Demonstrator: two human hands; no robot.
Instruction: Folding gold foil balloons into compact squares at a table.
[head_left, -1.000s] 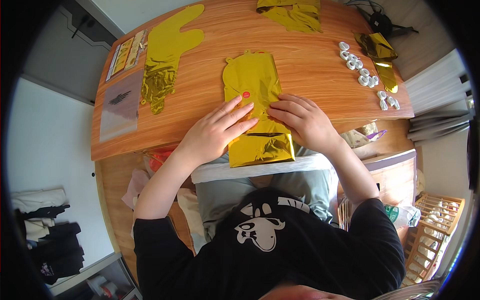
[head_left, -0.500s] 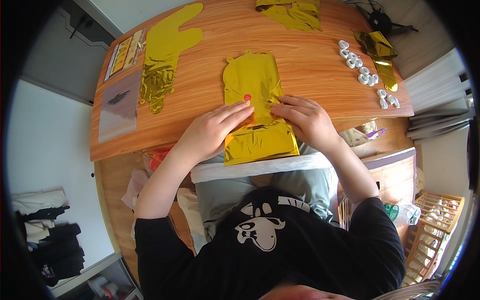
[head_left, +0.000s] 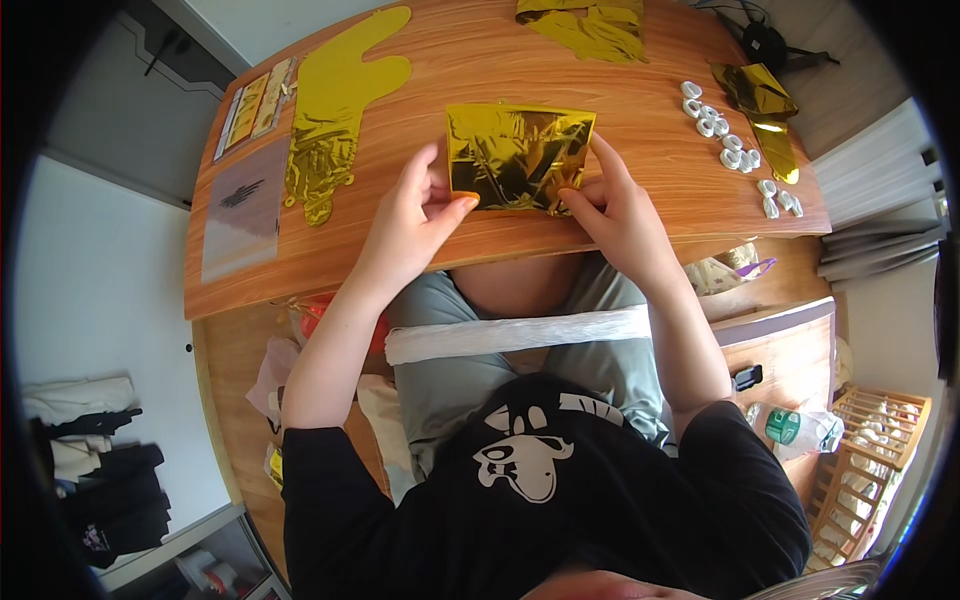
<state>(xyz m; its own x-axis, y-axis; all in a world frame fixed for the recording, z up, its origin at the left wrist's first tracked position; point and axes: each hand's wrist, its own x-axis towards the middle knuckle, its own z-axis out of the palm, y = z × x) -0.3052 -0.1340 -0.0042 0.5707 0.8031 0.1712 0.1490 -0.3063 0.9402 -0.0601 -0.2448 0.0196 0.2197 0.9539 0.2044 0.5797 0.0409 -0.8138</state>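
Note:
A gold foil balloon, flat and folded into a wide rectangle, is held between my two hands above the table's near edge. My left hand grips its left side, thumb at the lower left corner and fingers behind. At the right side, my right hand pinches it with the thumb in front near the bottom and the fingers at the back edge. Part of the fingers is hidden by the shiny foil.
Another flat gold foil balloon lies at left beside a clear plastic sheet and a printed card. Gold foil lies at the far edge. White ribbon rolls and more foil lie right. A white strip crosses my lap.
The foil balloon lay spread out under my hands, its near end over the table edge. Now its near part is folded up and both hands hold it by the sides, farther forward.

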